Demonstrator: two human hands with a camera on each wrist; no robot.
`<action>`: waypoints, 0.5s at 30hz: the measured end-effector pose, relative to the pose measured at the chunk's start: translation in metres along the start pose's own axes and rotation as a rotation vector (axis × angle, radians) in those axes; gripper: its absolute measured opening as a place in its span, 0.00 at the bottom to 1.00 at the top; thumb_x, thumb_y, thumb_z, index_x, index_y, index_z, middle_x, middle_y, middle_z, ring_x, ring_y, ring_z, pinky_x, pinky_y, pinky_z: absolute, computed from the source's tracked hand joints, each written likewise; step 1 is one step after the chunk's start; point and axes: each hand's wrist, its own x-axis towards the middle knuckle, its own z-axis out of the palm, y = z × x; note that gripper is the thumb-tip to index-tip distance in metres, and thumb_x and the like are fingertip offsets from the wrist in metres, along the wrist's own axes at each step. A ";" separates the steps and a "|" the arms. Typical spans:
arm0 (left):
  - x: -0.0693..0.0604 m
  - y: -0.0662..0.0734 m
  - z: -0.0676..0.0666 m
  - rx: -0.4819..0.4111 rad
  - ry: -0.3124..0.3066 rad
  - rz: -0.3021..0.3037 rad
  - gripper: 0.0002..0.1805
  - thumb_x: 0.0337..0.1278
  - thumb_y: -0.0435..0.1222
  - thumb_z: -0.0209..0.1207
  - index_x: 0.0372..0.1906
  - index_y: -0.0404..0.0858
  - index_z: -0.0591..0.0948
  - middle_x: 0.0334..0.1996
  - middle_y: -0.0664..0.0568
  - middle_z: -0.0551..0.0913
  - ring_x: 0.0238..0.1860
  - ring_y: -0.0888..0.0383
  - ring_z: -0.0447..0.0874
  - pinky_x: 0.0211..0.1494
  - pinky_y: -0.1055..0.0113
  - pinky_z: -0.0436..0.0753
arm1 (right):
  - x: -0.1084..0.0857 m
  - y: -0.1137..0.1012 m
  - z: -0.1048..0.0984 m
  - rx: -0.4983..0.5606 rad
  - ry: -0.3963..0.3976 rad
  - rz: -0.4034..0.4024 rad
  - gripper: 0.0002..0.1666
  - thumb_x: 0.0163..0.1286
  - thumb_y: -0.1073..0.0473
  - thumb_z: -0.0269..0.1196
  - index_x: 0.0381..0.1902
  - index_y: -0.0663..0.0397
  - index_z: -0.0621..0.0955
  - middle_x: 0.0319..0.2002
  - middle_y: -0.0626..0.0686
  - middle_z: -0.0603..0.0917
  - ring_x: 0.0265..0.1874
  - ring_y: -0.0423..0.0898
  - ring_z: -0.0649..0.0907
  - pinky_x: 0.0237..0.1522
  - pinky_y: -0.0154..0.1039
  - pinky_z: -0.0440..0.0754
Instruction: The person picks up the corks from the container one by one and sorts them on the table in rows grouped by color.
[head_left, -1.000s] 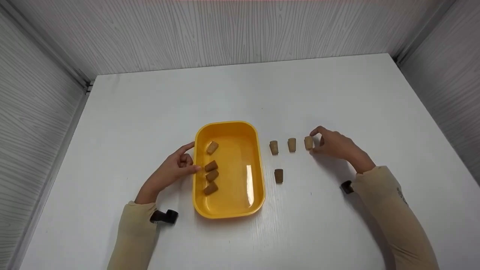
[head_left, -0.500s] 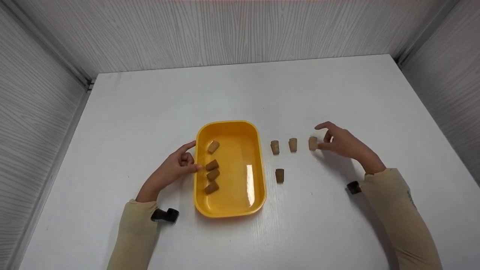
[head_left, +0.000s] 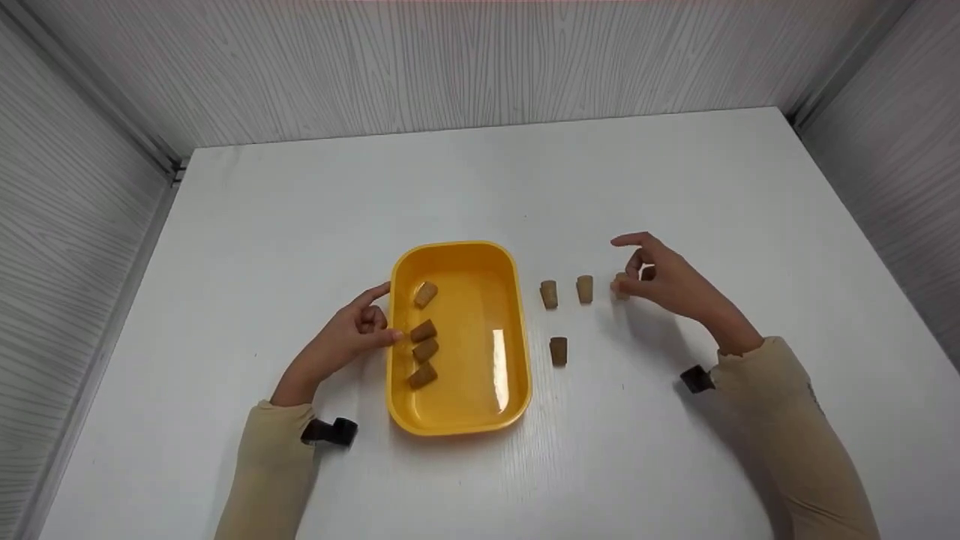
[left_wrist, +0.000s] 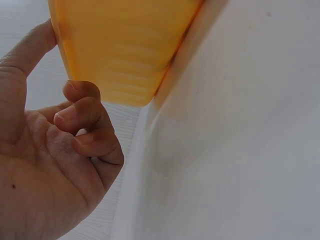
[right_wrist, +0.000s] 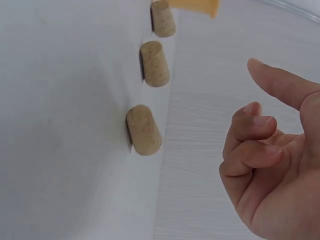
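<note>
Tray (head_left: 469, 315), yellow, sits on the white table (head_left: 360, 195) in the head view, four corks (head_left: 424, 350) along its left side; the left hand (head_left: 349, 337) pinches its rim. Right of it are three pale corks (head_left: 585, 289) in a row and a darker cork (head_left: 559, 351); the right hand (head_left: 667, 281) hovers at the rightmost pale one, thumb and forefinger wide apart. In the left wrist view, fingers curl beside the tray's wall. In the right wrist view, the thumb is clear of the row.

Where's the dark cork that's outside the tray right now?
In the head view, the dark cork lies on the table, just right of the tray and below the nearest pale cork.
</note>
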 end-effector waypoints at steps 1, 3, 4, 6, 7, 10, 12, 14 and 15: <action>0.000 0.000 0.000 -0.002 -0.003 0.001 0.42 0.56 0.39 0.65 0.73 0.39 0.59 0.28 0.54 0.69 0.27 0.64 0.65 0.34 0.73 0.67 | 0.000 -0.003 0.002 0.022 -0.004 -0.002 0.33 0.67 0.60 0.63 0.67 0.55 0.65 0.32 0.50 0.72 0.27 0.39 0.75 0.33 0.31 0.71; 0.000 0.000 0.000 -0.001 -0.003 0.002 0.42 0.56 0.39 0.65 0.73 0.39 0.59 0.28 0.54 0.69 0.27 0.64 0.65 0.34 0.73 0.67 | 0.002 -0.008 0.007 0.058 -0.011 -0.019 0.33 0.66 0.60 0.64 0.66 0.55 0.65 0.32 0.50 0.72 0.26 0.39 0.74 0.33 0.31 0.71; 0.000 0.000 0.000 -0.002 -0.003 0.002 0.42 0.56 0.39 0.65 0.73 0.39 0.59 0.28 0.54 0.69 0.27 0.64 0.65 0.34 0.73 0.67 | 0.002 -0.011 0.009 0.070 -0.016 -0.026 0.33 0.66 0.61 0.64 0.66 0.55 0.66 0.31 0.50 0.72 0.26 0.38 0.73 0.33 0.31 0.71; 0.000 -0.001 0.000 -0.003 -0.001 -0.002 0.42 0.56 0.39 0.65 0.73 0.39 0.59 0.28 0.54 0.69 0.27 0.64 0.65 0.33 0.73 0.67 | 0.004 -0.018 0.014 0.080 -0.030 -0.038 0.32 0.66 0.61 0.64 0.66 0.54 0.66 0.31 0.50 0.72 0.26 0.39 0.73 0.33 0.31 0.71; 0.000 -0.001 0.000 -0.006 0.000 -0.003 0.42 0.56 0.39 0.65 0.73 0.39 0.59 0.28 0.54 0.69 0.27 0.64 0.65 0.33 0.73 0.67 | 0.006 -0.021 0.017 0.087 -0.040 -0.047 0.32 0.66 0.61 0.64 0.65 0.54 0.66 0.31 0.50 0.72 0.27 0.39 0.74 0.34 0.31 0.72; -0.001 0.000 0.000 -0.009 0.005 -0.005 0.42 0.56 0.38 0.66 0.73 0.40 0.59 0.28 0.54 0.70 0.27 0.64 0.65 0.33 0.73 0.67 | 0.011 -0.032 0.025 0.090 -0.063 -0.068 0.32 0.65 0.59 0.65 0.65 0.52 0.67 0.31 0.50 0.73 0.29 0.42 0.76 0.35 0.30 0.74; -0.001 0.000 0.000 -0.011 0.007 -0.005 0.42 0.56 0.38 0.66 0.73 0.40 0.59 0.28 0.54 0.70 0.27 0.64 0.65 0.34 0.73 0.67 | 0.015 -0.038 0.031 0.095 -0.079 -0.080 0.33 0.64 0.57 0.66 0.65 0.52 0.68 0.30 0.50 0.73 0.29 0.43 0.75 0.36 0.30 0.74; -0.001 0.002 0.001 -0.011 0.005 -0.001 0.42 0.56 0.38 0.66 0.73 0.39 0.59 0.28 0.54 0.70 0.27 0.64 0.65 0.33 0.73 0.67 | 0.017 -0.042 0.036 0.102 -0.091 -0.086 0.33 0.63 0.56 0.67 0.64 0.52 0.68 0.30 0.50 0.72 0.28 0.43 0.73 0.35 0.30 0.73; -0.001 0.002 0.001 -0.008 0.005 -0.001 0.42 0.56 0.39 0.66 0.73 0.40 0.59 0.28 0.54 0.70 0.26 0.64 0.65 0.33 0.73 0.67 | 0.018 -0.044 0.039 0.105 -0.097 -0.085 0.33 0.63 0.56 0.68 0.64 0.52 0.69 0.30 0.49 0.72 0.28 0.43 0.73 0.34 0.30 0.72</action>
